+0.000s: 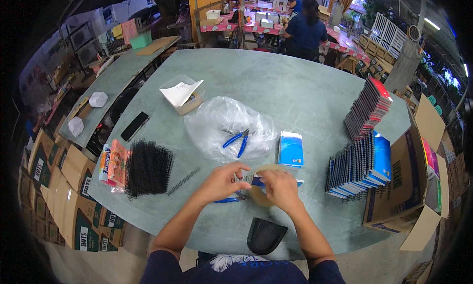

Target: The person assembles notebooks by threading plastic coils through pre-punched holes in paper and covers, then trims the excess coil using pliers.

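In front of me, my left hand (pixel 225 181) closes thumb and fingers round one end of a dark spiral binding coil (pixel 244 177). The coil runs across to a small blue-covered notebook (pixel 299 182), mostly hidden under my right hand (pixel 280 186), whose bent fingers grip it. Below both hands lies a tan round thing (pixel 260 198), partly covered. Blue-handled pliers (pixel 224 200) rest by my left wrist. Another blue notebook (pixel 290 150) lies just beyond my right hand. A single loose coil (pixel 184 180) lies left of my left hand, beside a pile of black coils (pixel 149 168).
Blue-handled cutters (pixel 239 141) lie on a clear plastic bag (pixel 212 121). Stacked blue notebooks (pixel 352 168) and red ones (pixel 367 109) stand at right, near an open carton (pixel 399 180). A phone (pixel 134 126), a plastic box (pixel 189 104) and a black tray-like piece (pixel 266 236) share the table.
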The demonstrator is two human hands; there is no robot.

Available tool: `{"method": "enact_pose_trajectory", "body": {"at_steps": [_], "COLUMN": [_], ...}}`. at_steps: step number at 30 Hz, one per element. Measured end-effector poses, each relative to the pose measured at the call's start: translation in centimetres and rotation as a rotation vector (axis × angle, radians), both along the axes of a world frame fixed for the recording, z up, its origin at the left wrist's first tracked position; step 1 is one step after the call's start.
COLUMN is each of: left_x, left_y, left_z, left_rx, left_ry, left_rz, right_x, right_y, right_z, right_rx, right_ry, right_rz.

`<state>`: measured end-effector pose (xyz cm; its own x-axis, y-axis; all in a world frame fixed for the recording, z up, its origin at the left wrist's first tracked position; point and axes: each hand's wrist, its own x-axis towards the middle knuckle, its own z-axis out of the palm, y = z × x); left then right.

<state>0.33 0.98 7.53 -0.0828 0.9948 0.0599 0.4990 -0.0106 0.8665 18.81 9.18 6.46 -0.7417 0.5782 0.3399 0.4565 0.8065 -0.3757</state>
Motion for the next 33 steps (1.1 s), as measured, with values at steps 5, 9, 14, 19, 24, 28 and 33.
{"method": "enact_pose_trajectory", "body": {"at_steps": [5, 9, 14, 19, 24, 28, 33], "left_x": [0.6, 0.0, 1.3, -1.5, -0.1, -0.4, 1.0], "left_y": [0.3, 0.4, 0.4, 1.5, 0.1, 0.4, 1.1], "left_z": [-1.7, -1.1, -2.4, -1.9, -1.2, -2.6, -1.7], "left_rx": [0.226, -0.066, 0.241, -0.215, 0.073, 0.068, 0.151], "left_ry": [0.027, -0.077, 0.045, 0.095, 0.055, 0.017, 0.051], "left_rz": [0.058, 0.023, 0.165, -0.175, 0.005, -0.008, -0.069], "right_x": [0.0, 0.2, 0.1, 0.4, 4.6, 8.6, 7.2], "right_y": [0.2, -0.1, -0.1, -0.2, -7.8, -12.7, -14.0], "right_z": [-0.3, 0.2, 0.1, 0.9, 13.5, 22.3, 21.7], "right_rx": [0.039, -0.001, -0.028, 0.017, -0.247, -1.287, -1.193], "right_ry": [0.173, 0.103, 0.154, 0.138, 0.574, 1.106, 1.444], "right_rz": [0.048, 0.042, 0.06, 0.076, 0.347, 0.47, 0.521]}}
